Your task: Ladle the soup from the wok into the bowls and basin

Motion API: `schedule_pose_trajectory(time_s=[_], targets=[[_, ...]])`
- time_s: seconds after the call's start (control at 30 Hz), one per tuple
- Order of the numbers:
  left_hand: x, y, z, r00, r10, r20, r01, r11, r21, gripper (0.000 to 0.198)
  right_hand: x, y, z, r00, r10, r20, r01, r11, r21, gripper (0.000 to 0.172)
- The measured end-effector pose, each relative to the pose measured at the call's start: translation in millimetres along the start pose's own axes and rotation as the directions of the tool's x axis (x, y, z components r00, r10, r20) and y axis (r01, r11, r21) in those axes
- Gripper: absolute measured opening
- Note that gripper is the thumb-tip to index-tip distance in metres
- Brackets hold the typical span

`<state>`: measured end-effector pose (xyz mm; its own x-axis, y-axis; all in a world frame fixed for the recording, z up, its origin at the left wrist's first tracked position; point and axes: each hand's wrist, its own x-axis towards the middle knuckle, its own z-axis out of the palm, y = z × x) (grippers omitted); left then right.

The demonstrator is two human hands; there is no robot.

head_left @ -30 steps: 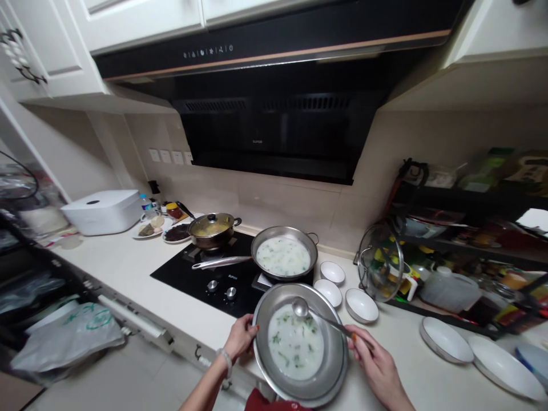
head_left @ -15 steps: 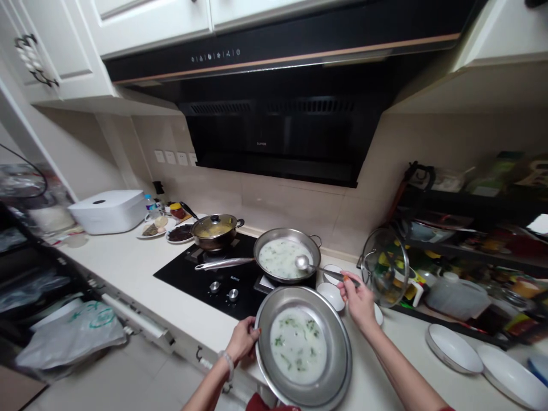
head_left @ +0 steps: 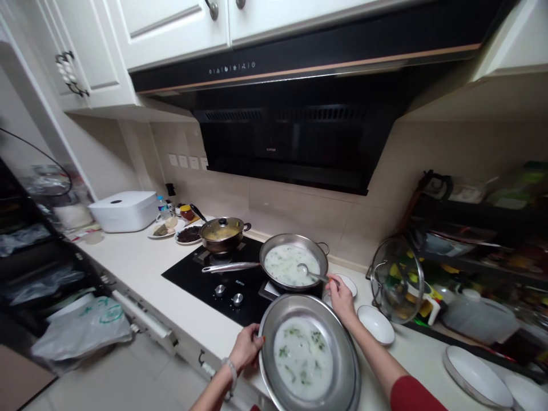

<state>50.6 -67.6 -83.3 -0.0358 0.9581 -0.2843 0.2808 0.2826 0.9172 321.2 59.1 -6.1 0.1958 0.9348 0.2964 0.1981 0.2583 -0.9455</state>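
My left hand (head_left: pixel 247 346) grips the left rim of a wide metal bowl (head_left: pixel 345 348), which holds white soup with green leaves. My right hand (head_left: pixel 341 297) is closed round the handle of a metal ladle (head_left: pixel 314 275). The ladle's head dips into similar white soup in a steel frying pan (head_left: pixel 264 258) on the stove. That pan stands just beyond the bowl, its long handle pointing left. Beside my right hand are small white bowls, one of them (head_left: pixel 375 325) to the right of my forearm.
A lidded pot (head_left: pixel 222 233) stands on the black cooktop (head_left: pixel 192 274), at the back left. A glass lid (head_left: pixel 397 279) leans against the crowded rack on the right. White dishes (head_left: pixel 477 377) lie at the right. The range hood (head_left: pixel 282 137) hangs above.
The ladle's head has lowered into the soup in the pan, and my right hand has moved left and down with it. The view has shifted slightly; my left hand keeps holding the bowl.
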Motion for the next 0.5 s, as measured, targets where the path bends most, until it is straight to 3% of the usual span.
schedule_pose_trajectory(time_s=[0.2,0.5], targets=[[1.1,-0.6,-1.0,1.0,0.008,-0.002,-0.008,1.0,0.01,0.027,5.4,-1.1,-3.7,0.987,0.1,-0.129,-0.086,0.991,0.106,0.031],[-1.4,1.0,-2.1,1.0,0.013,0.001,-0.013,0.999,0.043,0.03,-2.8,-14.8,-13.6,0.984,0.112,-0.138,-0.089,0.983,0.163,0.03]])
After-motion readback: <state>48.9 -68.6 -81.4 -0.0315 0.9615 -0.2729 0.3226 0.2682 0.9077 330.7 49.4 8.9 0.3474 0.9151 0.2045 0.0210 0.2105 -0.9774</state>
